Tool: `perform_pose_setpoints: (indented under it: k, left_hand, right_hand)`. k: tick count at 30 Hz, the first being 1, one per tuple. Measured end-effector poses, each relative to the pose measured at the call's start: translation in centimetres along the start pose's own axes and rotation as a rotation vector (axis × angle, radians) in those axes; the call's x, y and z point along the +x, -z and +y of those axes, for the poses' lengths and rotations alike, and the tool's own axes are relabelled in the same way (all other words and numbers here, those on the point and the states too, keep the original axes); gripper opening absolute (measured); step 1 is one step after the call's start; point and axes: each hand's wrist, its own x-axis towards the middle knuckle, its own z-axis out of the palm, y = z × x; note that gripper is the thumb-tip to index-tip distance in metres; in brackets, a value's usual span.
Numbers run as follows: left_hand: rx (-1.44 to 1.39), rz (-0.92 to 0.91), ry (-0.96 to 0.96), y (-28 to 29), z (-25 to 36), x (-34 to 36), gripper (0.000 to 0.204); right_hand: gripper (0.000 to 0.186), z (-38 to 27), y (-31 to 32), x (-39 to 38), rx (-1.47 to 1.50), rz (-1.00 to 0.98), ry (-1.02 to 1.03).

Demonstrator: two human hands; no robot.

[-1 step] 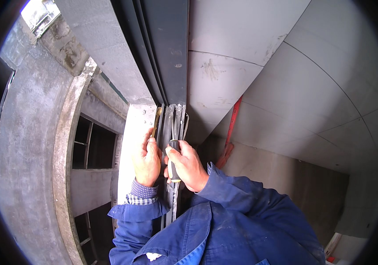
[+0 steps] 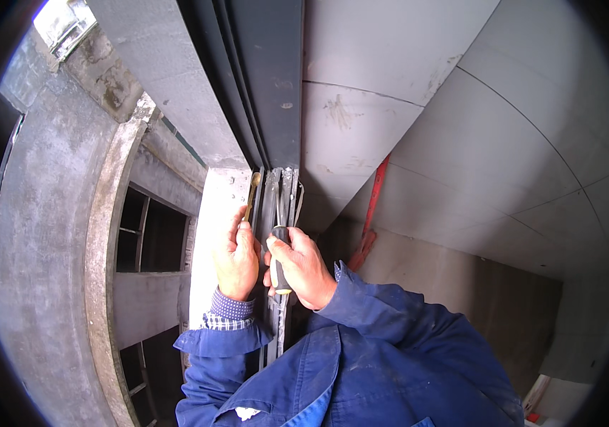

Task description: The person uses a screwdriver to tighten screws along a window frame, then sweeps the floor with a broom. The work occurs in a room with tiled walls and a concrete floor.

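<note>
My right hand (image 2: 297, 260) is closed round the dark grey and yellowish handle of a screwdriver (image 2: 281, 245), whose shaft points up along a metal track (image 2: 286, 192) of several parallel grey channels. Just to its left, my left hand (image 2: 235, 260) has its fingers on a thin brass-coloured tool or part (image 2: 253, 186), lying lengthwise by the track's left channel; its lower end is hidden by the fingers. The track runs up to a dark grey metal frame (image 2: 269, 85). A pale ledge (image 2: 210, 206) with small bits on it borders the track on the left.
At the left are a weathered concrete wall (image 2: 48, 213) and dark barred openings (image 2: 148, 228). Large grey panels (image 2: 461, 156) with dark joint lines fill the upper right. A long red strip (image 2: 376, 192) stands behind my right hand, above a brownish surface (image 2: 461, 285) at lower right.
</note>
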Motion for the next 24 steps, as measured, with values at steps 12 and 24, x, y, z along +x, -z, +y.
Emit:
perform_pose_setpoints:
  k: [12, 24]
  left_hand:
    - [-0.21, 0.151, 0.062, 0.3, 1.6, -0.1, 0.043]
    - [-0.235, 0.146, -0.002, 0.2, 1.3, 0.1, 0.043]
  right_hand:
    - [0.025, 0.5, -0.3, -0.1, 0.3, -0.007, -0.046]
    - [0.02, 0.3, -0.7, 3.2, 0.139, 0.094, 0.022]
